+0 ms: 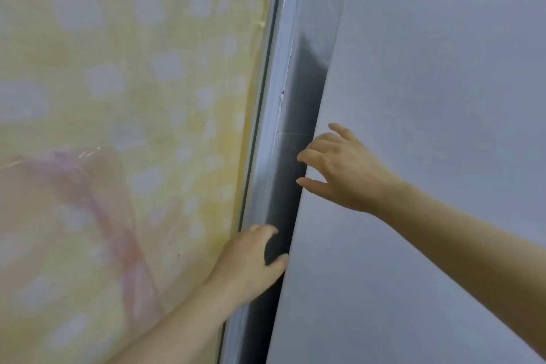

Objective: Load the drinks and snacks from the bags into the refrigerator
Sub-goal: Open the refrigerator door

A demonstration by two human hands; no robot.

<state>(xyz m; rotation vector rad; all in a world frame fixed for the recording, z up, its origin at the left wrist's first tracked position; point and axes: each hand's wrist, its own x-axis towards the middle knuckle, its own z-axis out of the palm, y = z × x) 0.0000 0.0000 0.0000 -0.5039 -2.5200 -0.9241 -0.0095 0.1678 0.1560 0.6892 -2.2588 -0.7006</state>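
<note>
Right hand is hovering open at fridge door; left hand is sitting in the gap, grip unclear. You're risking pinched fingers if it shuts.

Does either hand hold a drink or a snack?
No, the left hand and right hand are only at the edge of the refrigerator door.
</note>
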